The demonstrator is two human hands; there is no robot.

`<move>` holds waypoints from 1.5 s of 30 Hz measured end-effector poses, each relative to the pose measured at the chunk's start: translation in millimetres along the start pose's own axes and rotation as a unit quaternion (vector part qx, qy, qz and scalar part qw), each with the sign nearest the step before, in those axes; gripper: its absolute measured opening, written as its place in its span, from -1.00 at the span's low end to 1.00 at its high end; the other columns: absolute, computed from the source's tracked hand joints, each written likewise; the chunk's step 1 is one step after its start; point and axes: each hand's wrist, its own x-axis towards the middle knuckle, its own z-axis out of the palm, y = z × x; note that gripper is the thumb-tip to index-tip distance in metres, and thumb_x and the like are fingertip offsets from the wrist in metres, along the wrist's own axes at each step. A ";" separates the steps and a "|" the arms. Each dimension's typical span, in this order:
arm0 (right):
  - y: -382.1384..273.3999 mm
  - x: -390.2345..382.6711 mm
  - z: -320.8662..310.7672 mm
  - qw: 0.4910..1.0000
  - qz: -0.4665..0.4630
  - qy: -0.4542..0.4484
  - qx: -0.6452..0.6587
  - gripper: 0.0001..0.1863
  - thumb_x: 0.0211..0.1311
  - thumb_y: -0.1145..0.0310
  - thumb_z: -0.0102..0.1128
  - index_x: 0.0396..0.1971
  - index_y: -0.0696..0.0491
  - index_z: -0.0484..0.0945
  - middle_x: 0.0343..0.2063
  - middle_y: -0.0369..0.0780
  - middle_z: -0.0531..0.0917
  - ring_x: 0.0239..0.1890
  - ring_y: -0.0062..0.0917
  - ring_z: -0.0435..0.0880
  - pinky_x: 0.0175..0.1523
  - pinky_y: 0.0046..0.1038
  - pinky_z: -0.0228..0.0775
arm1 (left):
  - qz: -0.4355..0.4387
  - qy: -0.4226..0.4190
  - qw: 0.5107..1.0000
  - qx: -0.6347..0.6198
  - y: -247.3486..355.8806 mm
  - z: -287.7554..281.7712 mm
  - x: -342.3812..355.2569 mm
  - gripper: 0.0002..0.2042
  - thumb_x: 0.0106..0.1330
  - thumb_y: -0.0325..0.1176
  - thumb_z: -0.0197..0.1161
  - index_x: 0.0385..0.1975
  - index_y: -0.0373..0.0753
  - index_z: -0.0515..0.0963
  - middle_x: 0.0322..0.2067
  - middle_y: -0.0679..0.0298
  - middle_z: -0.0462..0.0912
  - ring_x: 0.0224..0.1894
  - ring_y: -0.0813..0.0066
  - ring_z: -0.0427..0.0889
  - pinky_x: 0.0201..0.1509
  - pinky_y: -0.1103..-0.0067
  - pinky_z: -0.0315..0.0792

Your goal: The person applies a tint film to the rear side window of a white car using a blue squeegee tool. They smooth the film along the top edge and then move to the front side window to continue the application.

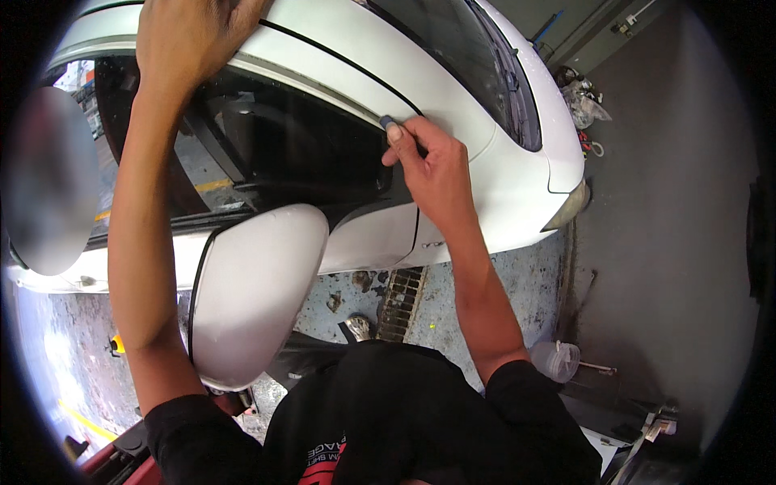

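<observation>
A white car (457, 153) stands in front of me, its side toward me. Up on the roof edge, my left hand (190, 36) reaches across the window frame; its fingers run out of the picture, so what they do is hidden. My right hand (432, 166) is at the front corner of the side window (283, 137), closed in a pinch. Between thumb and fingers sits a small dark grey piece (389, 123), touching the end of the grey trim strip (323, 90) above the glass. Whether piece and strip are joined I cannot tell.
The white side mirror (259, 295) juts out between my arms. A floor grate (402, 303) lies below the car. To the right are a clear plastic tub (555, 360) and a grey wall (671, 202). Plastic-wrapped clutter (584, 105) sits past the car's front.
</observation>
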 end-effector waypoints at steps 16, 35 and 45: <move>9.8 8.0 -3.9 0.999 -0.026 -0.004 -0.037 -0.66 0.46 0.07 0.21 -0.37 0.03 0.69 -0.60 -0.26 0.73 -0.52 -0.32 0.73 -0.31 -0.24 0.51 | 0.021 0.002 1.000 -0.007 3.9 -6.1 0.5 -0.84 0.26 -0.35 0.31 -0.40 -0.31 0.55 -0.28 0.09 0.50 -0.13 0.05 0.50 -0.01 0.27 0.42; 6.7 3.2 3.7 0.995 -0.030 0.032 -0.094 -0.64 0.54 0.18 0.14 -0.35 0.17 0.66 -0.63 -0.29 0.61 -0.54 -0.60 0.54 -0.35 -0.46 0.36 | 0.033 -0.014 0.999 -0.028 -6.8 -4.3 2.0 -0.85 0.28 -0.35 0.25 -0.34 -0.31 0.62 -0.19 0.09 0.57 -0.03 0.06 0.53 0.12 0.29 0.44; 1.7 -13.8 17.2 0.997 0.022 0.060 -0.050 -0.69 0.52 0.21 0.16 -0.36 0.14 0.60 -0.63 -0.16 0.59 -0.57 -0.39 0.61 -0.36 -0.29 0.40 | 0.032 0.006 0.999 -0.038 -5.1 -1.8 -4.5 -0.84 0.26 -0.32 0.27 -0.36 -0.31 0.61 -0.26 0.10 0.55 -0.07 0.11 0.54 0.08 0.31 0.46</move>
